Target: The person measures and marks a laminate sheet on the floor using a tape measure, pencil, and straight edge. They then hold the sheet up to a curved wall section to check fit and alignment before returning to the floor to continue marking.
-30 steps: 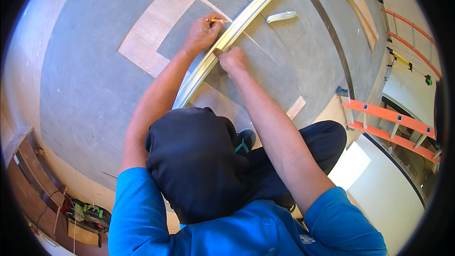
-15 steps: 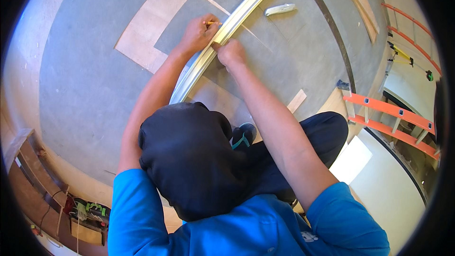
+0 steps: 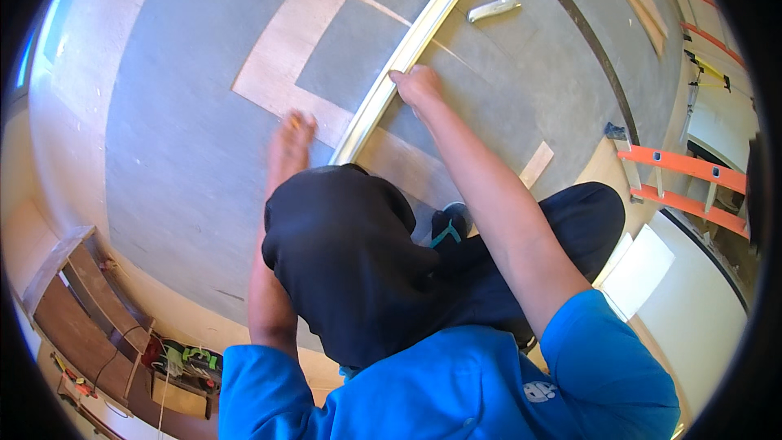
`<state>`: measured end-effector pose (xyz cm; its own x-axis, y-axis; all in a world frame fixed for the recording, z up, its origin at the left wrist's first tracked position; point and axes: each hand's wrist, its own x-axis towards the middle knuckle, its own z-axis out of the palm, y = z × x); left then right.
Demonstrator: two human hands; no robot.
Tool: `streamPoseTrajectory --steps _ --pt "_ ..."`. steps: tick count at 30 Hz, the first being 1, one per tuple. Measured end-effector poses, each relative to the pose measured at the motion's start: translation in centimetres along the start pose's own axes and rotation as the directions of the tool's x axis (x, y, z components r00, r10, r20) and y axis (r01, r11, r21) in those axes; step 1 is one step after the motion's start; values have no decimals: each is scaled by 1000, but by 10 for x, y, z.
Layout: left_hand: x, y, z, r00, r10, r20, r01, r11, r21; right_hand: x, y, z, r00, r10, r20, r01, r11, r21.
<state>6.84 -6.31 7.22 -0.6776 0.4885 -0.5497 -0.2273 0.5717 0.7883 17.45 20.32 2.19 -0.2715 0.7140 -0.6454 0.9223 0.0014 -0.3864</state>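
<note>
A long pale strip with ridges along its length (image 3: 407, 42), like a metal profile, runs across the grey sheet (image 3: 187, 138) from the far edge toward my knee. My right hand (image 3: 418, 87) is closed at its right edge, with fingertips pressed on it. Left of the strip, my left hand (image 3: 293, 137) is raised near my knee and smeared by motion. A bit of the yellow-orange pencil (image 3: 295, 123) shows between its fingers. To the right of the strip lies a utility knife (image 3: 493, 9) with a pale handle.
A pale wood-coloured panel (image 3: 273, 53) surrounds a grey square. A dark curved strip (image 3: 582, 28) lies at the right, with an orange ladder (image 3: 684, 165) beyond. My sandalled foot (image 3: 446, 226) rests beside the strip. Tools (image 3: 191, 363) sit at lower left.
My left hand has pulled back from the strip toward my knee, carrying the pencil. My right hand stays on the strip. The whole view has shifted slightly.
</note>
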Motion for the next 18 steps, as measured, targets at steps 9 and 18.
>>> streamPoseTrajectory --steps 9,18 --pt "-30 -12 7 975 212 -63 -94 655 750 3 -46 -71 806 -403 434 335 914 227" --pt "117 14 -150 858 513 -18 -138 264 955 58 161 -287 884 -384 265 465 778 -422"
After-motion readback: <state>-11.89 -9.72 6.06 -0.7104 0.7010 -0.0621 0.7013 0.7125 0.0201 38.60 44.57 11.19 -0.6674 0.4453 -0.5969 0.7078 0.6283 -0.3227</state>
